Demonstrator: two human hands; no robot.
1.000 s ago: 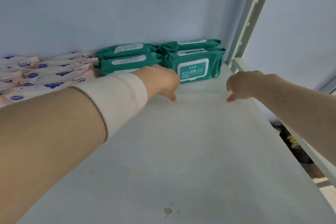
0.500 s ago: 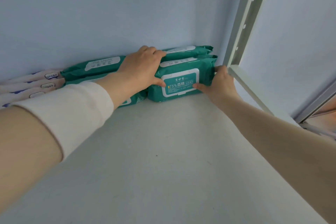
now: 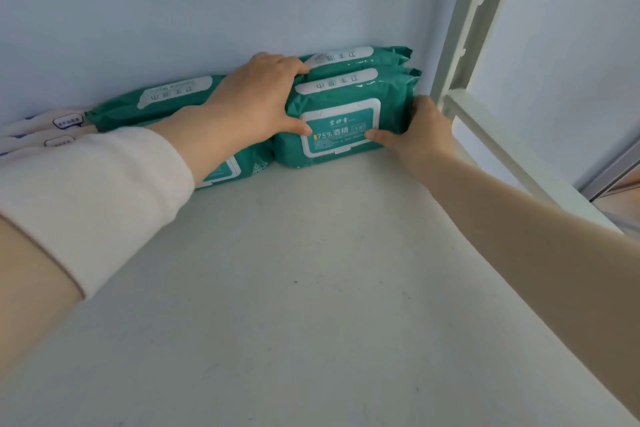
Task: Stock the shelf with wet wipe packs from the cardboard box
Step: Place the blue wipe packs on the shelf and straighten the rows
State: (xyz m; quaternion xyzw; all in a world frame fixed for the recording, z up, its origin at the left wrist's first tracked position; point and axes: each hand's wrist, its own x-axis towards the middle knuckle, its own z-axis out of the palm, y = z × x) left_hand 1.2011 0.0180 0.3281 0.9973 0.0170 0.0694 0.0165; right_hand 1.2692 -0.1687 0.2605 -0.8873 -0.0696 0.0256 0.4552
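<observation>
Now, wet wipe pack (image 3: pixel 343 125): I see a teal wrapper, white-framed lid, "75%" label, standing on edge.
Left hand (image 3: pixel 249 104): curled round its left end.
Right hand (image 3: pixel 420 133): gripping its right end.

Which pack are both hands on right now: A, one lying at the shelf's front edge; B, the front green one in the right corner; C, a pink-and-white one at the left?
B: left hand and right hand grip opposite ends of the front green pack.
</observation>
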